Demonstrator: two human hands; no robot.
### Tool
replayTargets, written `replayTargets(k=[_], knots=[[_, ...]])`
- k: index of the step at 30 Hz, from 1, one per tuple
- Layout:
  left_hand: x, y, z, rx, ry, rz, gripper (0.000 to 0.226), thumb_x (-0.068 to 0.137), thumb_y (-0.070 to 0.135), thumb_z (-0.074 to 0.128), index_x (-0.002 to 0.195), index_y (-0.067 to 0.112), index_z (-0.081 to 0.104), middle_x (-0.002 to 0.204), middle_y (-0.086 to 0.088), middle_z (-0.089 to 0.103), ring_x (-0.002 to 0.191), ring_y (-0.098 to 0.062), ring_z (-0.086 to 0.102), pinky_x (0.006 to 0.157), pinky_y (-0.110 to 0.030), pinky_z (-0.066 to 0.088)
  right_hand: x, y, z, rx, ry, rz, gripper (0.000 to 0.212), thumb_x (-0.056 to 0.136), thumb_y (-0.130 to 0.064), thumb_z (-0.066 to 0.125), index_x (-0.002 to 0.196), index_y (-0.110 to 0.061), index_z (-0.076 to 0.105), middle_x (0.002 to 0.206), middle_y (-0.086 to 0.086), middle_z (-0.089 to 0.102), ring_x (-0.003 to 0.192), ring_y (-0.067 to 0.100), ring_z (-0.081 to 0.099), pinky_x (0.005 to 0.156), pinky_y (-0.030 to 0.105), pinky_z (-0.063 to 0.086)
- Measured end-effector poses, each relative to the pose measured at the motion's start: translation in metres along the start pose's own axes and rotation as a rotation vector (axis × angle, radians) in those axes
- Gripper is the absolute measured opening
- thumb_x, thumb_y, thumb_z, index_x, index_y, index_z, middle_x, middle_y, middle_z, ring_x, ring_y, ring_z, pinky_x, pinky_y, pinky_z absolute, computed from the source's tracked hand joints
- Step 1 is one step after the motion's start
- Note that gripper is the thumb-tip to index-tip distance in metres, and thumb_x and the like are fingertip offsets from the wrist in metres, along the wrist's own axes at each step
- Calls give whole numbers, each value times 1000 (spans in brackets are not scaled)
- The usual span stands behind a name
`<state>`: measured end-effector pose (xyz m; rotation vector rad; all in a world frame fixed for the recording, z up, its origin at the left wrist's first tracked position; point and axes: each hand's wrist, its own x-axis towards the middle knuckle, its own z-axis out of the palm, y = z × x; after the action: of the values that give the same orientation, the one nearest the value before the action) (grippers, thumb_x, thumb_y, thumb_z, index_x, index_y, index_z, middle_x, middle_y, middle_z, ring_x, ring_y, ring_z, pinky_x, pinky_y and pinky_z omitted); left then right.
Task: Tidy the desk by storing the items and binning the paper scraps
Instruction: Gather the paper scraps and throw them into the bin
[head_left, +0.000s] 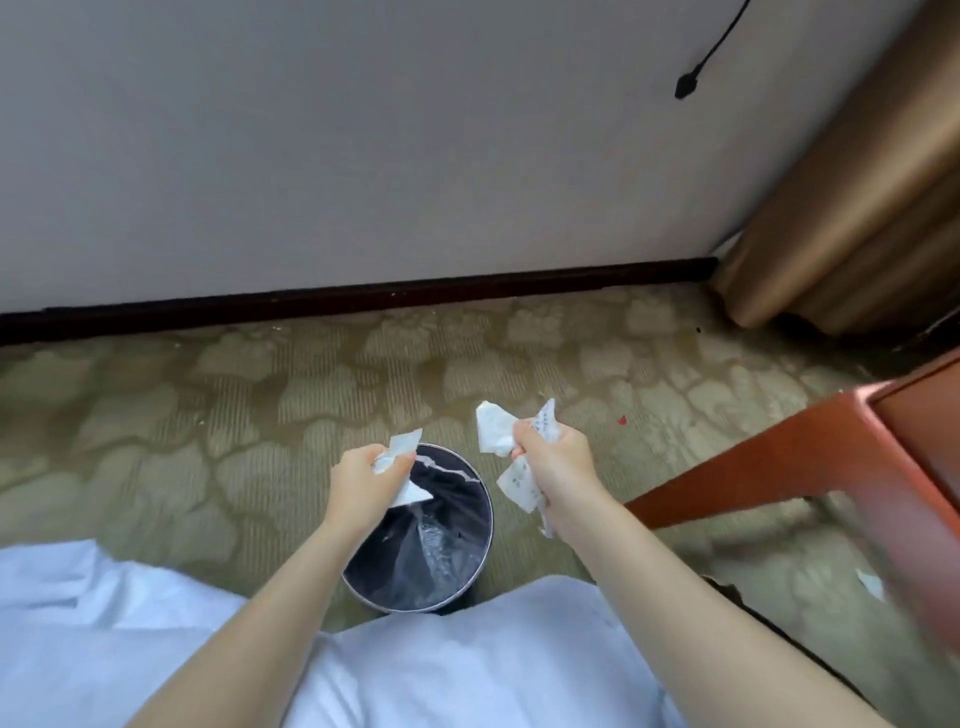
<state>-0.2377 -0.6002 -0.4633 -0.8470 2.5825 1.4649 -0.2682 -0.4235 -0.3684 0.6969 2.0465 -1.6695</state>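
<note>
A round bin (470, 564) lined with a dark plastic bag stands on the carpet just in front of me. My left hand (363, 480) is closed on white paper scraps (402, 447) above the bin's left rim. To the right of the bin, my right hand (553, 460) grips a crumpled bunch of printed paper scraps (496, 428), with a strip hanging down below the fist.
The reddish wooden desk (852, 457) juts in from the right, its leg slanting toward the bin. A small paper scrap (870, 584) lies on the patterned carpet under it. A white wall with dark skirting is ahead, a tan curtain (857, 197) at far right, a black cable (691, 83) hanging.
</note>
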Motion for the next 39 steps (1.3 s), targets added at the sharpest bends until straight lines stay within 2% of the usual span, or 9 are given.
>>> replayTargets(k=[3,14,17,19,24,27,30,33,39], knots=[[6,-28,17,22,18,-69,44,87,29,60,57,17,31,57,2,30,54,-16,29,55,-33,19,26,24,21,-31,-5,85,25,88,-9,49,64,-13,45,60,2,45,52,17,41,50,23,31],[32,-110,54,82,-8,-386,46,88,33,58,55,15,31,55,-2,36,61,-26,39,57,-32,26,98,106,91,-56,3,275,28,92,-10,50,64,-14,46,59,3,46,51,17,42,48,24,32],[38,-124,63,35,-44,-454,28,89,34,56,78,8,54,80,-10,59,84,-34,55,71,-34,44,106,117,105,-105,-46,287,25,91,-13,50,67,-14,52,61,3,53,55,19,49,53,25,40],[39,-134,66,13,-72,-517,27,88,36,57,89,9,55,95,-13,63,94,-36,58,82,-41,53,110,123,112,-106,-118,303,19,93,-17,52,75,-14,56,70,3,59,64,21,56,63,29,46],[40,-132,65,-92,-127,-583,31,92,33,52,113,9,52,98,-11,59,103,-33,56,92,-48,50,112,130,112,-184,-181,320,18,94,-27,51,105,-16,61,77,3,58,59,12,45,53,23,34],[38,-121,65,-67,-196,-515,36,94,32,50,123,10,51,114,-10,58,108,-32,56,96,-42,47,107,125,101,-202,-218,287,15,96,-16,47,98,-17,62,112,22,64,84,30,63,61,26,37],[37,-102,60,-1,-261,-370,25,94,26,51,112,10,58,111,-8,62,105,-27,58,86,-33,42,102,119,79,-263,-256,215,18,94,-9,47,92,-17,63,90,11,59,87,22,54,65,24,39],[32,-74,55,57,-353,-203,12,95,23,49,99,16,57,102,-4,63,94,-19,56,78,-28,40,93,109,53,-339,-299,159,12,91,-8,52,95,-14,62,90,8,60,85,18,55,65,21,43],[1,-7,36,280,-561,81,18,95,30,48,105,19,58,100,5,64,98,-15,58,87,-28,44,57,63,1,-527,-418,-33,22,88,-10,58,110,-12,62,93,5,62,87,16,58,71,20,45]])
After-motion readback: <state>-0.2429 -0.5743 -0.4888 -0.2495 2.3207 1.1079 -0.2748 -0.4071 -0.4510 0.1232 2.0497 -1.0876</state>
